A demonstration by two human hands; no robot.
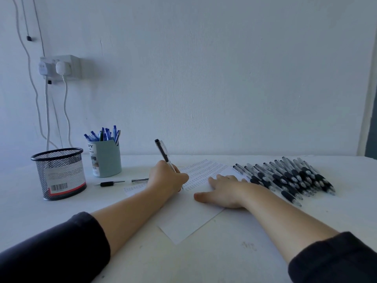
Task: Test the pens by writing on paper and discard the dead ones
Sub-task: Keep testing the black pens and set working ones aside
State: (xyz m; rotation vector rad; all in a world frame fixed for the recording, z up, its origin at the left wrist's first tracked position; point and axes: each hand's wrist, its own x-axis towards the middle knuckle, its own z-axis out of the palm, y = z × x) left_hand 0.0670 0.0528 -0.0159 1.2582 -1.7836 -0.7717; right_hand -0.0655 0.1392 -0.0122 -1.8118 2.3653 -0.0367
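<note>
A black mesh cup (59, 174) stands far left on the table (224, 252), beside one pale green holder (106, 160) of blue pens (104, 134), too crowded to count. One loose pen (121, 182) lies flat before the holder, long axis left-right. The left hand (167, 178) grips one black pen (164, 155), tip down on the paper (189, 219), its top leaning away and leftward above the knuckles. The right hand (222, 190) presses flat on the sheet, fingers spread, holding nothing. A pile of black pens (285, 177) lies far right, too overlapped to count, tips toward the near right

teal pen cup (106, 160) label, perhaps "NY"
</note>
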